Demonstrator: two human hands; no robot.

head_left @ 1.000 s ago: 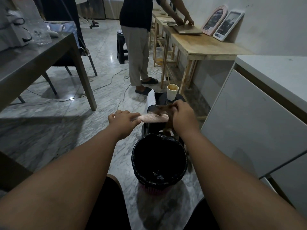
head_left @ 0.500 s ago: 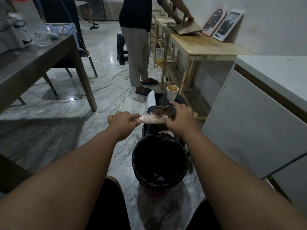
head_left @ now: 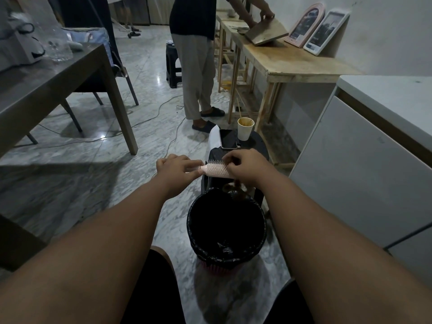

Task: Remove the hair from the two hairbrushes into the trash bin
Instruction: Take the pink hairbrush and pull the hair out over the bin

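Observation:
A pink hairbrush lies level between my hands, bristles up, just beyond the far rim of the trash bin. My left hand grips its handle. My right hand pinches a clump of brown hair at the brush's right end; the hair dangles below the hand over the bin's far edge. The bin is round, lined with a black bag, and stands on the floor between my knees. A second hairbrush is not visible.
A black stool behind the bin carries a phone and a paper cup. A person stands at a wooden bench. A dark table is at left, a white cabinet at right. Cables cross the floor.
My right hand has slid along the bristles toward me, dragging the hair off the brush; the clump now hangs below the hand over the bin. The person behind has lifted a board.

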